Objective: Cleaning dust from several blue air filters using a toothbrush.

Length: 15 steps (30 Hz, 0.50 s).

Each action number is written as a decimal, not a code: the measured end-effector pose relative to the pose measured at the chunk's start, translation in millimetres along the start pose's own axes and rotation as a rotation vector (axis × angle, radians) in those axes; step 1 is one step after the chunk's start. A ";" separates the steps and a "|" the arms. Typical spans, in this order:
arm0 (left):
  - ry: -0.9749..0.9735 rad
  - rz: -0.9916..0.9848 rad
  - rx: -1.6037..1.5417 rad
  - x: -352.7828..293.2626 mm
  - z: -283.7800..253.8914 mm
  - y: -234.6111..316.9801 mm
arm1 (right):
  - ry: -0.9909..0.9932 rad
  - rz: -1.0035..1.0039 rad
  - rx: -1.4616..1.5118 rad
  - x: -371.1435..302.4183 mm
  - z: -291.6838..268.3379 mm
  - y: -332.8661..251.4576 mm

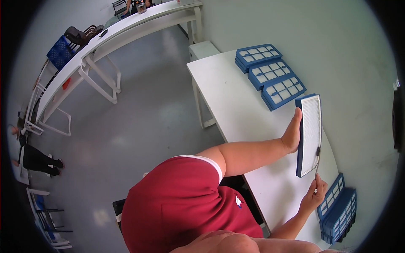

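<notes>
My left hand (292,134) grips a blue-framed pleated air filter (310,130) by its long side and holds it tilted up over the white table. The filter's white pleated face is turned toward me; the fingers behind it are hidden. Below it, my right hand (315,193) is closed around a thin tool (317,162) with a small dark head, which looks like a small brush. Its head rests against the filter's right edge, near the lower end.
Stacked blue-framed filters (274,72) lie at the table's far end, and more filters (338,213) stand near my right forearm. The white table (219,86) runs beside a wall. A long curved-looking table (139,21) is across the room; one person stands far left, another sits at the far end.
</notes>
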<state>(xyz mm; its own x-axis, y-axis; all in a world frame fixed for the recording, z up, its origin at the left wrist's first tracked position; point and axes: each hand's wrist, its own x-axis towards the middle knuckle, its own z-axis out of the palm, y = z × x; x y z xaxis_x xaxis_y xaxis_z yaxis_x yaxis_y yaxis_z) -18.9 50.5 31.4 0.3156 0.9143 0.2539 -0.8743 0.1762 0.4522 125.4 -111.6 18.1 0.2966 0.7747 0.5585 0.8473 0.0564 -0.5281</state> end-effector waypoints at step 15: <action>0.016 0.102 0.094 14.1 -6.3 15.5 | -0.009 -0.107 0.114 5.0 5.3 -19.8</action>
<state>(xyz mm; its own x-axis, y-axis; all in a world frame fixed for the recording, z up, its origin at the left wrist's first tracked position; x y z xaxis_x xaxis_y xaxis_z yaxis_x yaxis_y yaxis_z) -30.3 68.5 36.6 0.2200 0.9316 0.2894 -0.8629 0.0475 0.5031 107.7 -105.4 27.9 0.2030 0.7660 0.6100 0.8183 0.2093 -0.5353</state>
